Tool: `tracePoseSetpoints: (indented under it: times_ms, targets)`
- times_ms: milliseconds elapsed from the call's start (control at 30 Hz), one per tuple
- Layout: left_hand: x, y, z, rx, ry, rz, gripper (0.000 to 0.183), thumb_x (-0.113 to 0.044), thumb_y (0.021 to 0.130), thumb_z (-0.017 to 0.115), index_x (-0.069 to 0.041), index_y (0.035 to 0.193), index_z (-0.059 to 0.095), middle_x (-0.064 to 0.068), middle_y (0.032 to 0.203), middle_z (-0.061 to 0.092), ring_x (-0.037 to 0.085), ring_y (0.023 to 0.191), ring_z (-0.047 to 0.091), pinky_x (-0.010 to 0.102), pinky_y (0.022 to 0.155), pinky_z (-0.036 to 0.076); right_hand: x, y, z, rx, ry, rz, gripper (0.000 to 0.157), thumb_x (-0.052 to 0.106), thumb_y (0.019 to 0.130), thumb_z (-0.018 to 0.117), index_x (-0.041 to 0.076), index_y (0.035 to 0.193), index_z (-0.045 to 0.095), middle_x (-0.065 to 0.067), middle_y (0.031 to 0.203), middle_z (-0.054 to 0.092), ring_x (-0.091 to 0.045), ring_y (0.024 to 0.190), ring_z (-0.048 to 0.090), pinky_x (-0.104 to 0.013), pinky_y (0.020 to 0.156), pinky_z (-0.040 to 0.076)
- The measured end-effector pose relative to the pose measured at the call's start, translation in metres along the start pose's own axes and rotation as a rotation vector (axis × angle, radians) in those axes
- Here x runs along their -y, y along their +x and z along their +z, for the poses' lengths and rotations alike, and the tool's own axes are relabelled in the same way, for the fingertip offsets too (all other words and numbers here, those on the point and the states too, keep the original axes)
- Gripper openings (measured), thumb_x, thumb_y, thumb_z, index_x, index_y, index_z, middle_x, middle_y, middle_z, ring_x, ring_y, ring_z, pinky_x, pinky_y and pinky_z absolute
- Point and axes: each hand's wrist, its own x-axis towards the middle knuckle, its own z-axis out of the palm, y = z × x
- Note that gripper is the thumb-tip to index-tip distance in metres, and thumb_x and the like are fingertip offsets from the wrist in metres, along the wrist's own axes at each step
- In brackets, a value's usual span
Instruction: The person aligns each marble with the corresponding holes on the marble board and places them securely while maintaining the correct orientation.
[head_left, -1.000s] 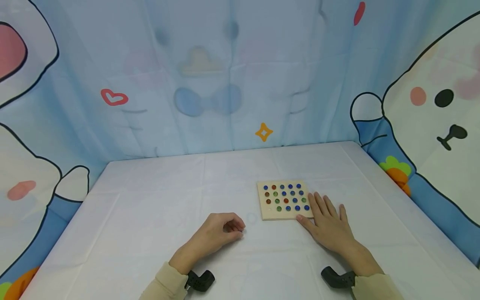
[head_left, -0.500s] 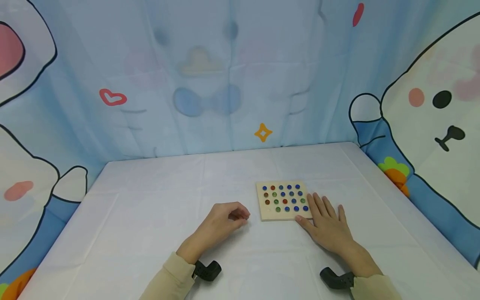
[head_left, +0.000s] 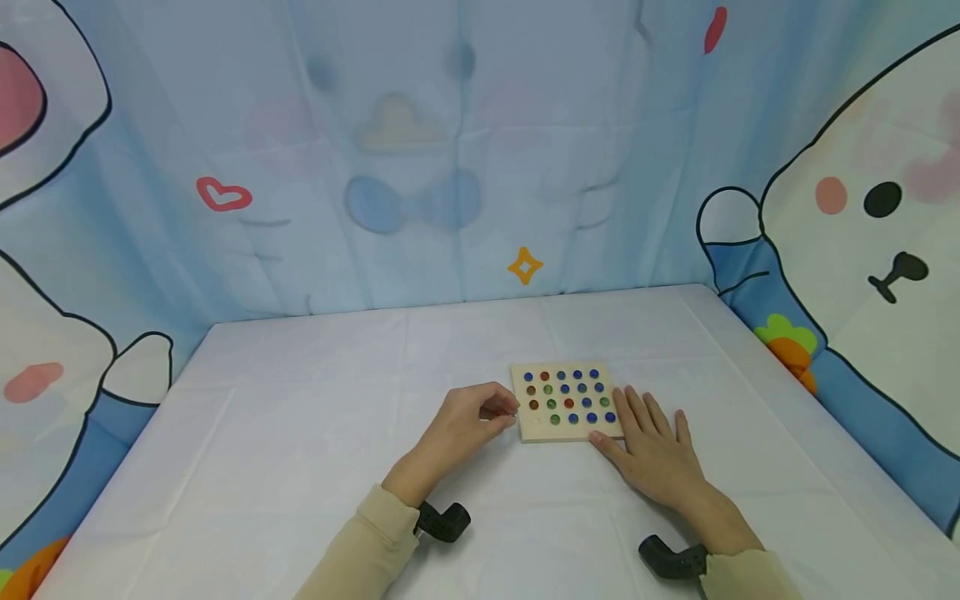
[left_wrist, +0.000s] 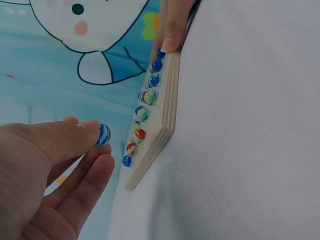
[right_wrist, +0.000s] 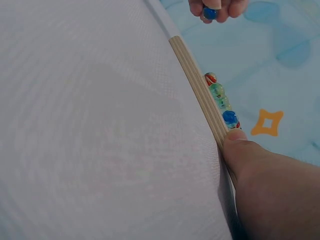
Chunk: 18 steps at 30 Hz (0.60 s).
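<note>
A blue glass marble is pinched between the thumb and fingertips of my left hand, raised just beside the left edge of the wooden marble board. Rows of blue, green and red marbles sit in the board; its near-left corner spot holds none. My right hand lies flat with fingers straight along the board's right side. Its thumb touches the board's near edge, also visible in the left wrist view. From the right wrist, the left hand's fingertips show at the top around the marble.
A white cloth covers the table under the board. Behind it hangs a blue curtain printed with cartoon animals. Each wrist carries a black camera mount, such as the left one.
My left hand has moved right and a little away from me, closing in on the board with the marble. The right hand and board have stayed in place.
</note>
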Motion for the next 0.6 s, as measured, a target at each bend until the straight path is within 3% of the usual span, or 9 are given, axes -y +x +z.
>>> tracePoseSetpoints:
  times_ms: [333,600]
  targets:
    - [-0.005,0.016,0.015,-0.006,-0.048,0.013,0.014,-0.002,0.090,0.071,-0.005,0.103,0.069,0.006,0.100,0.074,0.009,0.089,0.068,0.015,0.080,0.054,0.002,-0.001,-0.002,-0.001,0.005,0.006,0.093,0.065,0.096,0.043,0.002,0.157,0.015,-0.026,0.163,0.012,-0.050,0.149,0.007,-0.073,0.114,-0.007]
    - [-0.003,0.023,0.029,-0.015,-0.028,-0.007,0.013,-0.001,0.088,0.071,-0.007,0.100,0.069,0.002,0.094,0.073,0.006,0.086,0.066,0.013,0.078,0.054,0.002,-0.001,-0.001,-0.003,-0.006,0.009,0.093,0.066,0.096,0.043,0.002,0.157,0.016,-0.026,0.163,0.012,-0.050,0.149,0.007,-0.073,0.114,-0.006]
